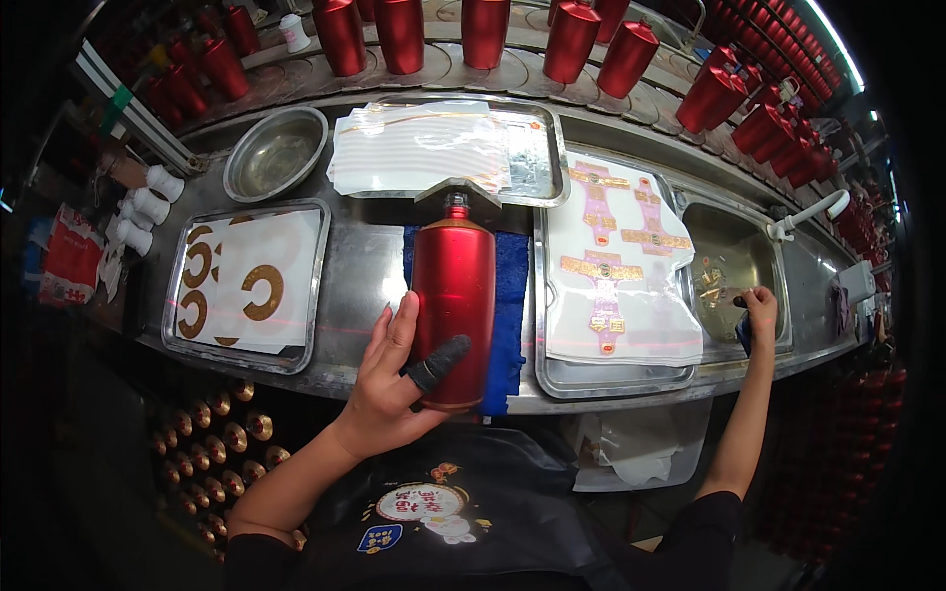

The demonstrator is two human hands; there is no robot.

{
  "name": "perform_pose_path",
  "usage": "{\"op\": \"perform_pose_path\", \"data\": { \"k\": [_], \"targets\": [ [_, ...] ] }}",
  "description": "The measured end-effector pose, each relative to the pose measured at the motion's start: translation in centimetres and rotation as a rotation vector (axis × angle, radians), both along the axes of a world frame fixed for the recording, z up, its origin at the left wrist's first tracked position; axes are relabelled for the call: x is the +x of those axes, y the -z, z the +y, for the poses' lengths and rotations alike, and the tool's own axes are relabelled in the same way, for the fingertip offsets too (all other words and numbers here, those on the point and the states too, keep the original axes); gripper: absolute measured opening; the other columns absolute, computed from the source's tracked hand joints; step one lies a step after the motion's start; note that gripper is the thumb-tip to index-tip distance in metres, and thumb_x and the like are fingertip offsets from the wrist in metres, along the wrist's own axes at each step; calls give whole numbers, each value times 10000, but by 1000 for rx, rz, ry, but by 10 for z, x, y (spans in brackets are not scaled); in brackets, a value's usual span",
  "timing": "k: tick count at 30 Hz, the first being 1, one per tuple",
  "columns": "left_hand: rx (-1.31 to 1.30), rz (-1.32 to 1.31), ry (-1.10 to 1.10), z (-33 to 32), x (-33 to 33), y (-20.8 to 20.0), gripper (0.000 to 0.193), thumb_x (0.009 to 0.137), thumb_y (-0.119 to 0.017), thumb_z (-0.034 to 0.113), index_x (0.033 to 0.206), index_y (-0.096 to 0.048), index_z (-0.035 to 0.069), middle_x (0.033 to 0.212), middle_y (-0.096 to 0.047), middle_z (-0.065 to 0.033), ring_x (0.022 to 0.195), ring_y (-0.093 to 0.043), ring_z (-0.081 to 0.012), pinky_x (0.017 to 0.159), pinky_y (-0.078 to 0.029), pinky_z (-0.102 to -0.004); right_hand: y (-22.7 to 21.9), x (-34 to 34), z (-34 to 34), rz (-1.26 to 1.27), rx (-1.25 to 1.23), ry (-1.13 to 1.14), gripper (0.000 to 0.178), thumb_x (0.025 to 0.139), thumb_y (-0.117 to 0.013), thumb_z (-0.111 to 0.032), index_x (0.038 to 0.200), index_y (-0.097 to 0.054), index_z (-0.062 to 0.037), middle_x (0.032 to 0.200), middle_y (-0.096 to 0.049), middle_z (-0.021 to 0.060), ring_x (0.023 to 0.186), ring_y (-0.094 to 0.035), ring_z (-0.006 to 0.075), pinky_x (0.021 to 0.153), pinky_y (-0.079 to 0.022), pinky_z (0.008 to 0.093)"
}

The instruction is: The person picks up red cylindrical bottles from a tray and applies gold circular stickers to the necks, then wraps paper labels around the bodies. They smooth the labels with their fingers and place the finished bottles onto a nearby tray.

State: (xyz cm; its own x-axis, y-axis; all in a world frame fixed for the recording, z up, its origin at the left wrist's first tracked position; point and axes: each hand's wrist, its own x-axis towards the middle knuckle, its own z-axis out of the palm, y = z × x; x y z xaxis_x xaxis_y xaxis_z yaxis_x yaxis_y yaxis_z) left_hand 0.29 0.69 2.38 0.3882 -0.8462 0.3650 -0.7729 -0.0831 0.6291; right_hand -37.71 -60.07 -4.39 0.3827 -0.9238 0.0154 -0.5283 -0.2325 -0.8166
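Observation:
A glossy red bottle [454, 295] lies over a blue cloth [509, 295], its clear neck pointing away from me at a notched metal rest [471, 185]. My left hand [394, 379] grips the bottle's lower left side; a black cover is on the thumb, which crosses the front. Over the metal sink [788, 281] at the right, my right hand [760, 313] is closed on a small dark blue thing [745, 335], too small to name. Between the hands, a sheet of pink and gold decals [603, 271] rests on a metal tray [616, 379].
At the left, another tray [320, 286] carries sheets with gold C-shaped decals [263, 293]. Behind it stands a metal bowl [277, 156]. White sheets [419, 148] fill much of the far tray. Red bottles [483, 34] line the conveyor behind. A white faucet [813, 215] reaches over the sink.

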Motion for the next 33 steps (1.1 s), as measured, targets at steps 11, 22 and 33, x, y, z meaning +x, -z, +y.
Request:
{"op": "perform_pose_path", "data": {
  "k": [11, 22, 33],
  "targets": [
    [77, 180, 115, 14, 24, -5, 1170, 597, -926, 520, 1556, -397, 109, 1608, -294, -295, 1476, -354, -424, 1212, -142, -602, -166, 158, 217, -234, 235, -189, 146, 931, -646, -145, 930, -654, 1, 830, -711, 97, 487, -536, 76, 457, -406, 203],
    [-212, 1320, -38, -49, 40, -67, 614, 1072, -379, 539, 1263, -427, -43, 1186, -621, -211, 1013, -688, -261, 766, -606, -352, -226, 303, 344, -416, 681, -634, 182, 1006, -558, -212, 910, -543, -59, 603, -553, 33, 329, -384, 88, 382, -289, 246],
    [-373, 1400, -227, -10, 41, -50, 254, 912, -661, -10, 1149, -574, 20, 930, -666, -53, 789, -678, -146, 748, -589, -309, -154, 263, 413, -446, 936, -423, 120, 1007, -538, -143, 947, -532, -39, 544, -535, 74, 341, -403, 126, 415, -345, 261]
  ]
}}
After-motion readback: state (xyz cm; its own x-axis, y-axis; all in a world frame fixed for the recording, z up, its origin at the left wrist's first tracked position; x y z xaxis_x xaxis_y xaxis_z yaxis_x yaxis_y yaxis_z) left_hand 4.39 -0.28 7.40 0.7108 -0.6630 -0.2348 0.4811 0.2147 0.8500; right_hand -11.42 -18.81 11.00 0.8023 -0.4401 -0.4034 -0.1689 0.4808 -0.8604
